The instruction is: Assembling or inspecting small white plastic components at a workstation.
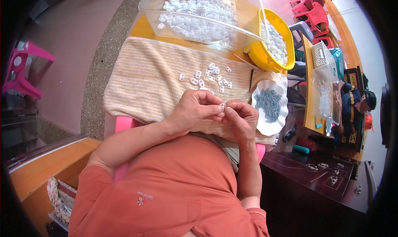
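My left hand [203, 108] and my right hand [241, 114] meet over the near part of a striped beige towel [145, 71]. Between their fingertips they pinch one small white plastic piece with holes [223, 105]; the fingers cover most of it. Just beyond, several similar white two-holed pieces [201, 83] lie loose on the towel. To the right of my right hand stands a white wavy-edged dish [280, 123] with a heap of tiny grey-blue parts [268, 104]. A thin dark tool [251, 80] lies on the towel beyond the dish.
A clear plastic bin [145, 7] full of white pieces stands at the far side. Beside it sits a yellow basin [290, 34] of more pieces. Pink stools [29, 71] stand at left and far right. Another person [352, 100] sits by a table at right.
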Motion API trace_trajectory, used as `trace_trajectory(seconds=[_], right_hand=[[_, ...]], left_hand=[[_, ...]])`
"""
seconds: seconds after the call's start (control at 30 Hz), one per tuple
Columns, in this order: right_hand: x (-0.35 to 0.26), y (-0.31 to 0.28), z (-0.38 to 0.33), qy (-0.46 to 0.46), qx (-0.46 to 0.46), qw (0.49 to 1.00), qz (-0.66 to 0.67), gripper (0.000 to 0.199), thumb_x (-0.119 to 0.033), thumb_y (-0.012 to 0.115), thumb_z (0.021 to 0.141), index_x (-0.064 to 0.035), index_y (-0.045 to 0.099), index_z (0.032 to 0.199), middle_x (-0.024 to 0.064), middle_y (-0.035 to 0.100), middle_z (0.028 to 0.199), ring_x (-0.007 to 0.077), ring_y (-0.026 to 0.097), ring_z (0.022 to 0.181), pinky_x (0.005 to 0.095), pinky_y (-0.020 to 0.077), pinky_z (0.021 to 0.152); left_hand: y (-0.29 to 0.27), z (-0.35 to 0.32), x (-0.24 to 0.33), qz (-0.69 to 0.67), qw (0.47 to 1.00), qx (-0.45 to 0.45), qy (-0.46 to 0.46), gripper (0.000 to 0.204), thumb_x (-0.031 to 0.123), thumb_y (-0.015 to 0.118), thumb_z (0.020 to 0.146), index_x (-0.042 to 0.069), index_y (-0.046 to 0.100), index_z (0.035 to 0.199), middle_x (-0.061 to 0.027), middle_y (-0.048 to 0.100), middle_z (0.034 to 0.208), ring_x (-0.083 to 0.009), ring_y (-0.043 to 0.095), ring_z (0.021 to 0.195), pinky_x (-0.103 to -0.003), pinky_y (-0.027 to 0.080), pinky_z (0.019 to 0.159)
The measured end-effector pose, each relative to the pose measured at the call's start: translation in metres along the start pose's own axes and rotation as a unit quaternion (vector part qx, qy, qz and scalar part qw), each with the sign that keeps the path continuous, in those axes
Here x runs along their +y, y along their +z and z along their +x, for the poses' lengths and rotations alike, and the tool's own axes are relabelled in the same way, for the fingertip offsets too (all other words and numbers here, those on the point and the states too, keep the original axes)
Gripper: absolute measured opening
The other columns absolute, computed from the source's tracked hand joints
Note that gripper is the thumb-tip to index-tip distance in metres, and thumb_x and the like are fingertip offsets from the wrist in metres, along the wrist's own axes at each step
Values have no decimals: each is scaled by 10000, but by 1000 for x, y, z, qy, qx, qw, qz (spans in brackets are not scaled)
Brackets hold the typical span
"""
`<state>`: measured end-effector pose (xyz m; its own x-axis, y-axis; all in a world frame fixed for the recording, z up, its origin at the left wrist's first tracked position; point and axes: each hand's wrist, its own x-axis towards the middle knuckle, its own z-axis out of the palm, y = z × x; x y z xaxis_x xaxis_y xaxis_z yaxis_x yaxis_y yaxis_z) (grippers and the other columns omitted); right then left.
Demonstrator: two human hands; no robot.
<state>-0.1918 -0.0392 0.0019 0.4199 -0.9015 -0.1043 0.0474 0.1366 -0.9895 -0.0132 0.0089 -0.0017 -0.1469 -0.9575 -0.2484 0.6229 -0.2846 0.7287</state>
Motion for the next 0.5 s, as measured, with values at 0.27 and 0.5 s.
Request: trace_trajectory(seconds=[0.27,0.5], right_hand=[[-4,-2,1,15,4,1000,-15,80,-14,645,854,52,636,898,99,659,832,126,617,646,234,510,597],[-32,-7,25,-23,0,986,-165,78,-35,630,871,39,634,896,50,620,753,103,580,621,228,493,588]], left_hand=[[0,1,-2,0,1000,5,0,112,15,646,856,-26,637,960,-104,673,877,-144,662,780,-261,572,715],[-1,1,-2,-19,999,31,5,111,4,647,847,-27,635,952,-92,664,864,-154,663,771,-271,576,706]])
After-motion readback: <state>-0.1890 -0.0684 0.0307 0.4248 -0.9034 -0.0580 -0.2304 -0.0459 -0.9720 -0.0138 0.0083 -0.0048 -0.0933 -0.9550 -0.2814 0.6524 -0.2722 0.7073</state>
